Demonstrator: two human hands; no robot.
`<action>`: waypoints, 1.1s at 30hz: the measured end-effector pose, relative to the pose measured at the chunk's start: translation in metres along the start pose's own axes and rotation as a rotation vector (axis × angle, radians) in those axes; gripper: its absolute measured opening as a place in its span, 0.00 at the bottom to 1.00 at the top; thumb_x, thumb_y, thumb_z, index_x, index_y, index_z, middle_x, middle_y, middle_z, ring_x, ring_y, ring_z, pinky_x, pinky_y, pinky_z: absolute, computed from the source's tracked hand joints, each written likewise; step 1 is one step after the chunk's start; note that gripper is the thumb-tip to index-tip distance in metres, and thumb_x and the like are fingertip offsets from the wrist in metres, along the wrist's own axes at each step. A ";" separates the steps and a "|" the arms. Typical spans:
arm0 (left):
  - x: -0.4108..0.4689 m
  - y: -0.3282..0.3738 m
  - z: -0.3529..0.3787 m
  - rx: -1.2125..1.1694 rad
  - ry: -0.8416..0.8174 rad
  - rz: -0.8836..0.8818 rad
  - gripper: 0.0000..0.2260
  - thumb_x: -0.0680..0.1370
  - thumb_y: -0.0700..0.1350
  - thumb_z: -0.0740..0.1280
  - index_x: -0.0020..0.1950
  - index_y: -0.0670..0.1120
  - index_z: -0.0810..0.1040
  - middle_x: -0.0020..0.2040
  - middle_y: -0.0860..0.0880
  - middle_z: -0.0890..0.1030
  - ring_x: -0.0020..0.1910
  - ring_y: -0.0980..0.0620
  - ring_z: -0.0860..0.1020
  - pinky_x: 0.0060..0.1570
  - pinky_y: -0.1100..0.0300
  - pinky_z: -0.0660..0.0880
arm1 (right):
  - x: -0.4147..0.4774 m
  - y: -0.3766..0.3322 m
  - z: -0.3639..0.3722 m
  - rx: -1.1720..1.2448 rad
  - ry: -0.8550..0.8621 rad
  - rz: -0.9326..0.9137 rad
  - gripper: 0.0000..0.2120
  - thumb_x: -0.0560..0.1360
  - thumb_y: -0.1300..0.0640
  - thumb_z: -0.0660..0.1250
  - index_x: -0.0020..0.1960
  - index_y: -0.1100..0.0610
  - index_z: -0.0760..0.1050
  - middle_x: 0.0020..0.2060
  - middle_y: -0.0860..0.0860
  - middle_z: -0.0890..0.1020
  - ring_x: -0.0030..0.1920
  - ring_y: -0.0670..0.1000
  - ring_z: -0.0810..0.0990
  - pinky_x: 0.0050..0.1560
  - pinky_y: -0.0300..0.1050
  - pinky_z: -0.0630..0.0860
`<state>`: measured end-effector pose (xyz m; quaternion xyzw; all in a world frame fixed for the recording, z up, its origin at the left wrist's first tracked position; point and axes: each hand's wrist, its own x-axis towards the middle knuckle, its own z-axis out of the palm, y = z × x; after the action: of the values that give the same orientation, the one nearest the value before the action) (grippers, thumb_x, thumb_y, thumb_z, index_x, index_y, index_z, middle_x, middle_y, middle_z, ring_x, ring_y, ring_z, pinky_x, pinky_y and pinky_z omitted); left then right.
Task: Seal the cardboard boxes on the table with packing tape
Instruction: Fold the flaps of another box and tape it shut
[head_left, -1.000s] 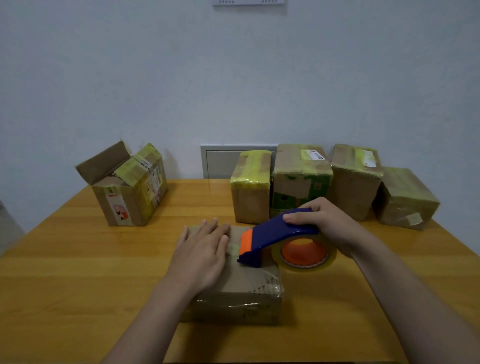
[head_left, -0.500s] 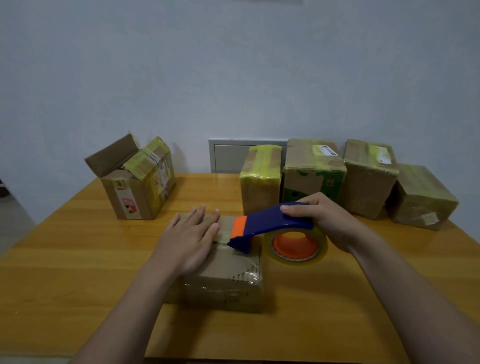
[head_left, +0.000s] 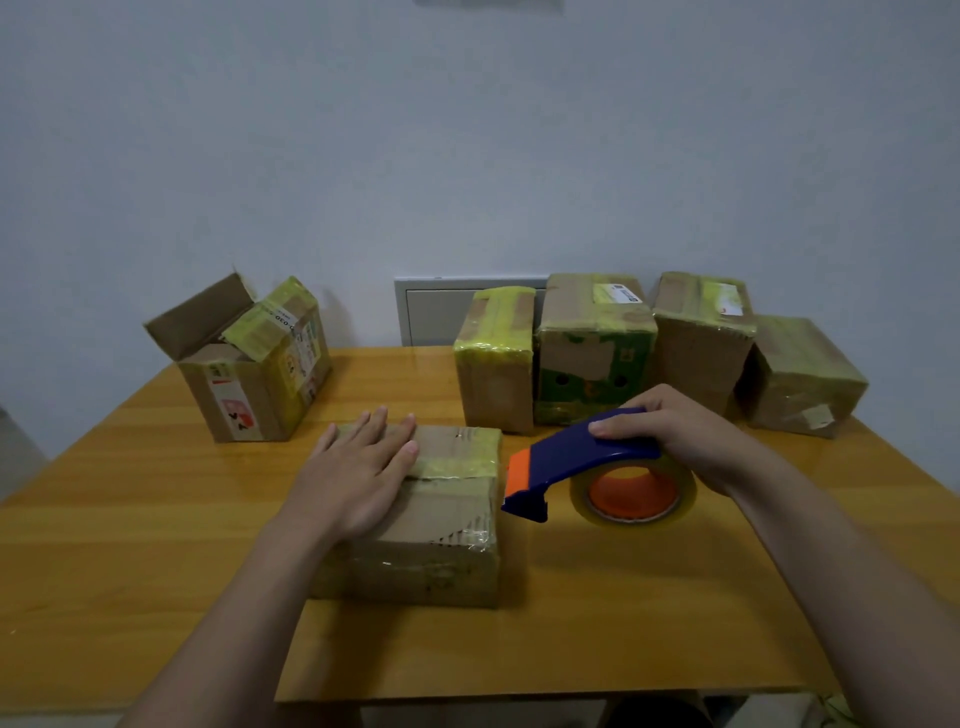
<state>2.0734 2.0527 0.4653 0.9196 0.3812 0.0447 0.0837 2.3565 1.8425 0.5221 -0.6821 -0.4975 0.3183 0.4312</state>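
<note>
Wooden table (head_left: 130, 545) | left grip (head_left: 358, 473) flat on taped box (head_left: 452, 525) | right grip (head_left: 691, 436) curled round tape dispenser (head_left: 571, 457) | open box (head_left: 249, 400): contents unseen

Open box (head_left: 244, 400) flap lbl (head_left: 274, 323): "030" legible; other txt too blurry

Plain room used as a packing spot, home or small office: bare pale wall (head_left: 467, 156), wooden table (head_left: 130, 545), row of taped cardboard boxes (head_left: 592, 353), grey wall panel (head_left: 436, 317)
</note>
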 end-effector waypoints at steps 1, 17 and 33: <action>0.000 0.000 0.000 0.001 -0.001 0.000 0.26 0.84 0.64 0.39 0.83 0.64 0.48 0.85 0.56 0.45 0.83 0.57 0.44 0.81 0.51 0.40 | 0.004 -0.007 0.003 -0.046 0.004 -0.006 0.20 0.71 0.41 0.75 0.41 0.60 0.86 0.36 0.58 0.85 0.35 0.49 0.82 0.46 0.45 0.77; -0.005 0.039 -0.009 0.021 0.047 -0.014 0.42 0.73 0.78 0.38 0.84 0.61 0.44 0.83 0.52 0.40 0.83 0.49 0.40 0.78 0.41 0.34 | 0.020 -0.009 0.039 -0.423 0.157 0.007 0.18 0.71 0.41 0.75 0.34 0.55 0.81 0.26 0.49 0.80 0.29 0.49 0.77 0.36 0.48 0.74; -0.016 0.072 0.002 -0.128 0.125 0.004 0.39 0.77 0.75 0.40 0.84 0.57 0.53 0.85 0.50 0.48 0.84 0.50 0.47 0.82 0.44 0.45 | 0.012 0.008 0.052 0.053 0.691 -0.100 0.20 0.78 0.43 0.71 0.34 0.57 0.81 0.25 0.48 0.79 0.27 0.44 0.74 0.33 0.44 0.69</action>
<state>2.1125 1.9915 0.4761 0.9086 0.3802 0.1265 0.1182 2.3190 1.8673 0.4927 -0.7128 -0.3465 0.0598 0.6068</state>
